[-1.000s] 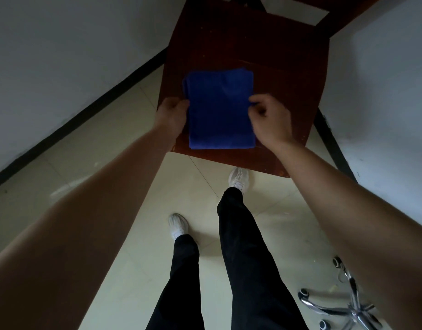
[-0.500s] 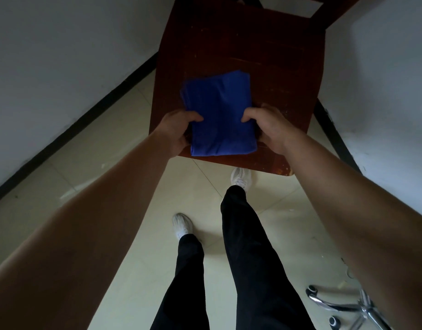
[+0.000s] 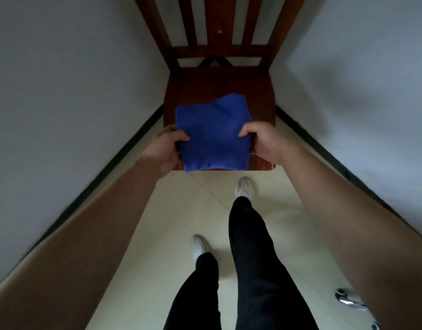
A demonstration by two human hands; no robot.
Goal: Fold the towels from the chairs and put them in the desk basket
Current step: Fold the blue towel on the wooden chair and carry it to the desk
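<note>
Folded blue towel (image 3: 213, 133) now gripped at both sides, over near edge of wooden chair (image 3: 260, 91) seat. Left hand (image 3: 167, 148) clamped on left edge, thumb on top; right hand (image 3: 262, 141) clamped on right edge, thumb on top. Half second earlier: lay farther back on seat, flat; now drawn toward near edge, far corner humped, near hem overhanging seat front. Whether fully lifted off seat: cannot tell. View raised since then: chair backrest slats now visible. Feet on pale tiled floor (image 3: 181, 210) below.
</note>
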